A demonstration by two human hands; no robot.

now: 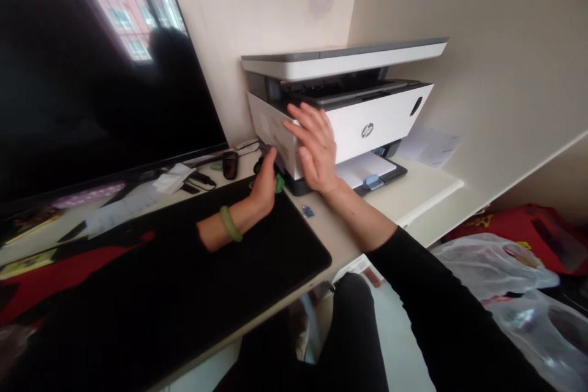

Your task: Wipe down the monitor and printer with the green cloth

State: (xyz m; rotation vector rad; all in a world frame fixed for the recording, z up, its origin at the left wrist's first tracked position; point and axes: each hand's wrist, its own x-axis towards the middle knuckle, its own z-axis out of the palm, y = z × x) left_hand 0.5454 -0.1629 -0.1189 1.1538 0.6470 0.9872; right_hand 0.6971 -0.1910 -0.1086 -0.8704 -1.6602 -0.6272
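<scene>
My right hand (315, 147) rests with spread fingers against the front left of a white HP printer (383, 125), holding nothing. The printer's grey-and-white scanner lid (342, 61) is raised, showing dark inner parts beneath it. My left hand (265, 187), with a green bangle (230, 223) on its wrist, is closed around a small dark object with a green part (278, 183), next to the printer's lower left corner. Most of that object is hidden by my fingers, so I cannot tell what it is.
A large black monitor (92, 86) stands left of the printer, and a black desk mat (184, 282) covers the desk's front. Near the monitor's base are a dark cup (230, 165) and white tissue (173, 179). Plastic bags (493, 266) lie below the desk at right.
</scene>
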